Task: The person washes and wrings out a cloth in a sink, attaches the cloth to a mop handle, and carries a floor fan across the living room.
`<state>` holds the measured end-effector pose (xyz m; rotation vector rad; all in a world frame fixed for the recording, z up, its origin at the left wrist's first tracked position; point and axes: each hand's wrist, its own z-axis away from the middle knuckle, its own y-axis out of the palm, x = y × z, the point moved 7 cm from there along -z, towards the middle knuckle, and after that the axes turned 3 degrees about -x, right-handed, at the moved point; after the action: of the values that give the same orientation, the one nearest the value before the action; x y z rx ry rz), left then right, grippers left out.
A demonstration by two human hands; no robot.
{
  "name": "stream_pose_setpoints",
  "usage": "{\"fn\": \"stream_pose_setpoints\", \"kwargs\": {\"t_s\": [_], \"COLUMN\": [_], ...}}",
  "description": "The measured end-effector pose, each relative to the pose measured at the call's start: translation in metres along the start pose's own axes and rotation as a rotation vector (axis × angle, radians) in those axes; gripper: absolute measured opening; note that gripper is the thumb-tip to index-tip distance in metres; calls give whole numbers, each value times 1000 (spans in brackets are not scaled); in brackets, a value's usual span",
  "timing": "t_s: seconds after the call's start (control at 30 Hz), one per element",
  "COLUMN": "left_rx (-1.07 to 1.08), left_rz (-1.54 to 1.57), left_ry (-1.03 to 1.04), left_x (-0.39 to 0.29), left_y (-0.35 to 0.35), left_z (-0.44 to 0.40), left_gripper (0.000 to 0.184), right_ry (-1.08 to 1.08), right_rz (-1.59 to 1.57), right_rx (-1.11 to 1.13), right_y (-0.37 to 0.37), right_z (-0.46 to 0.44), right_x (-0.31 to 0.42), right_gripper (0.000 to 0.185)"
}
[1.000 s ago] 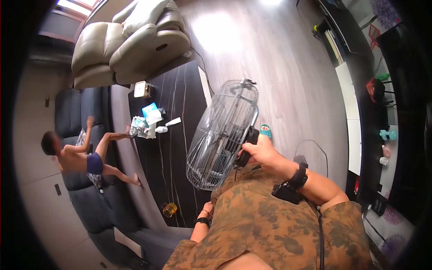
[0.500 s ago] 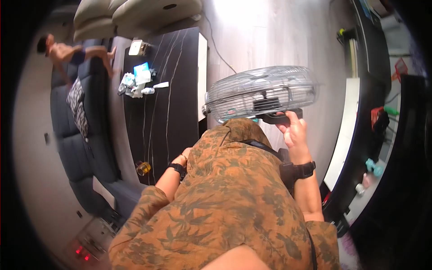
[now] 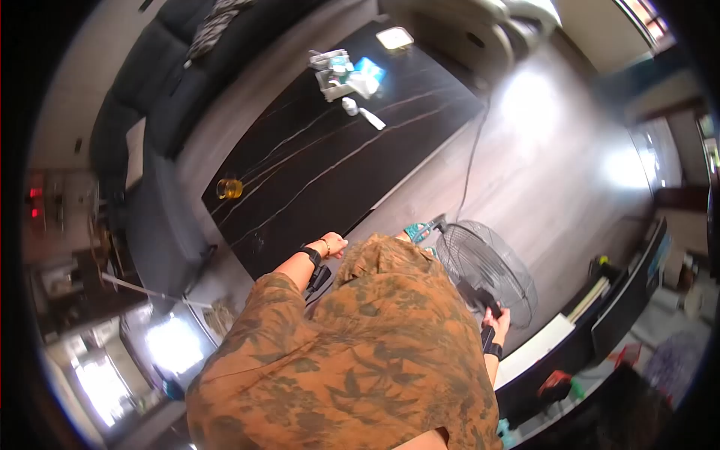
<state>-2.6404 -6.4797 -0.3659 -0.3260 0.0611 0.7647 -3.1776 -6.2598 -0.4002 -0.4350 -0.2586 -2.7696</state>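
Note:
An electric fan (image 3: 486,259) with a wire cage is at my right side, tilted, close to the floor. My right hand (image 3: 499,321) is closed around the dark handle at the back of its cage. A teal-patterned slipper (image 3: 417,232) shows just left of the fan. My left hand (image 3: 335,244) hangs beside my patterned shirt (image 3: 360,337) with its fingers curled and nothing visible in it. It is near the edge of the black coffee table (image 3: 315,180).
On the table are a glass of yellow liquid (image 3: 229,188), packets (image 3: 334,73) and a white-topped box (image 3: 395,38). A cord (image 3: 472,165) runs along the floor to the fan. A dark sofa (image 3: 150,82) lines the left; a long low cabinet (image 3: 540,349) stands right.
My view has turned clockwise towards the right. The fan has swung lower and to my right side, still in my right hand. My left hand has come out from beside the shirt.

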Motion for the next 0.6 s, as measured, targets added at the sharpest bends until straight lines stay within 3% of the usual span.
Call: {"fn": "stream_pose_setpoints", "kwargs": {"t_s": [0.03, 0.1, 0.23, 0.33, 0.6], "left_rx": [-18, -84, -183, -181, -149], "left_rz": [27, 103, 270, 317, 290], "left_ry": [-3, 22, 51, -80, 0], "left_x": [7, 16, 51, 42, 18], "left_y": [-1, -9, -3, -2, 2], "left_z": [-3, -5, -22, 12, 0], "left_gripper": [26, 26, 24, 23, 22], "right_ry": [-276, -870, -829, -840, -929], "right_rz": [-28, 1446, 1426, 1453, 1461], "right_rx": [-167, -83, -349, -389, -485], "right_y": [-24, 31, 18, 29, 37], "right_z": [-29, 31, 8, 14, 14], "right_x": [0, 21, 15, 16, 14], "right_gripper": [18, 37, 38, 34, 25]}}
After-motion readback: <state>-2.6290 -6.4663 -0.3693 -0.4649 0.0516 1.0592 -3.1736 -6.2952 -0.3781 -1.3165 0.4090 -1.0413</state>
